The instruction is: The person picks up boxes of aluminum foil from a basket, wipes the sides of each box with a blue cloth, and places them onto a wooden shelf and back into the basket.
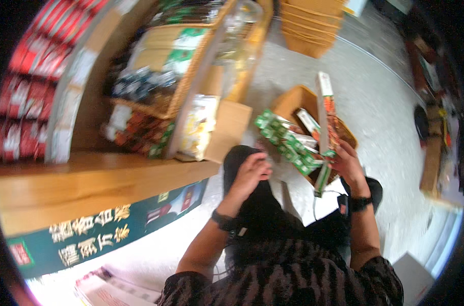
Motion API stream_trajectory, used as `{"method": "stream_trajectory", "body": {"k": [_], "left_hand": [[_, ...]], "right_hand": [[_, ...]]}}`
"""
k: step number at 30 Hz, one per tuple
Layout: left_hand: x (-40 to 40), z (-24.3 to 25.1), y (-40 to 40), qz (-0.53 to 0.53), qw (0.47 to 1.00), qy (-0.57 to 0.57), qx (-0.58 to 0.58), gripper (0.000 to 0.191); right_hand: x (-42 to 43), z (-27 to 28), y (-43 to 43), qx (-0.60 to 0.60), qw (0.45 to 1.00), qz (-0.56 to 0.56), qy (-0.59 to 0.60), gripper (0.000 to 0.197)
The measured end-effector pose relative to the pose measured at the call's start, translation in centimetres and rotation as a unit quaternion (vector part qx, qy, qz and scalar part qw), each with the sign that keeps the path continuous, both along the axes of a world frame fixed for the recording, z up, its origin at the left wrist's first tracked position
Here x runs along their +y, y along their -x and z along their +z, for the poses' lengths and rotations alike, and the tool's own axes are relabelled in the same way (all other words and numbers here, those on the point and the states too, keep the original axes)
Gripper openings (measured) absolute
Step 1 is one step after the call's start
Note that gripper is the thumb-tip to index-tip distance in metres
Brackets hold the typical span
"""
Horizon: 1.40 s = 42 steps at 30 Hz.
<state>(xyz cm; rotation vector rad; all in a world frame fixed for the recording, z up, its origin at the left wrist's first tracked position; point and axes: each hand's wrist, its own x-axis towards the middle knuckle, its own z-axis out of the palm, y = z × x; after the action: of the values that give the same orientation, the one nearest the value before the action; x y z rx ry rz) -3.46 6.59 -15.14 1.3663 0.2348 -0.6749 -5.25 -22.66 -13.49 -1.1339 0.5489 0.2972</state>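
My right hand [347,162] grips the lower end of a long narrow carton [324,111] with white, green and orange printing, which stands out over a basket. That yellow-brown basket [291,100] sits on the floor in front of my knees. Inside lie several similar cartons, among them a white and green one [307,119]. A row of green-ended cartons [287,147] leans across its left side. Below my right hand another slim green carton [322,179] juts over the rim; whether I hold it too is unclear. My left hand [253,170], fingers loosely curled and empty, hovers over my left knee.
To the left runs a wooden shelf [102,183] with red packs [36,57], a wicker basket [178,91] of goods and an open cardboard box [230,122]. Stacked yellow baskets [311,26] stand ahead on the grey floor [385,126]. More goods [433,149] line the right.
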Motion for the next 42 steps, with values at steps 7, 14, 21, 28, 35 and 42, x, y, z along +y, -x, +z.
{"method": "stream_trajectory", "body": {"k": [7, 14, 21, 28, 35, 42], "left_hand": [[4.2, -1.5, 0.6, 0.130, 0.991, 0.021, 0.001, 0.030], [5.1, -3.7, 0.5, 0.152, 0.986, 0.073, -0.004, 0.025], [5.6, -2.8, 0.2, 0.138, 0.987, 0.085, 0.001, 0.017], [6.0, -1.3, -0.1, 0.133, 0.986, -0.031, -0.090, 0.016], [5.9, -4.1, 0.5, 0.161, 0.985, 0.064, -0.015, 0.021], [6.7, -5.4, 0.9, 0.122, 0.986, -0.019, -0.114, 0.019]], "right_hand": [[10.1, 6.3, -5.0, -0.124, 0.970, 0.209, -0.017, 0.047], [24.8, 8.3, -11.0, -0.176, 0.888, 0.422, -0.041, 0.043], [35.7, 5.7, -16.2, -0.208, 0.856, 0.462, 0.098, 0.049], [41.2, 4.6, -18.3, -0.314, 0.766, 0.481, 0.291, 0.034], [43.7, 1.9, -18.5, -0.349, 0.724, 0.484, 0.346, 0.031], [43.7, 2.3, -17.7, -0.368, 0.719, 0.478, 0.346, 0.033]]}}
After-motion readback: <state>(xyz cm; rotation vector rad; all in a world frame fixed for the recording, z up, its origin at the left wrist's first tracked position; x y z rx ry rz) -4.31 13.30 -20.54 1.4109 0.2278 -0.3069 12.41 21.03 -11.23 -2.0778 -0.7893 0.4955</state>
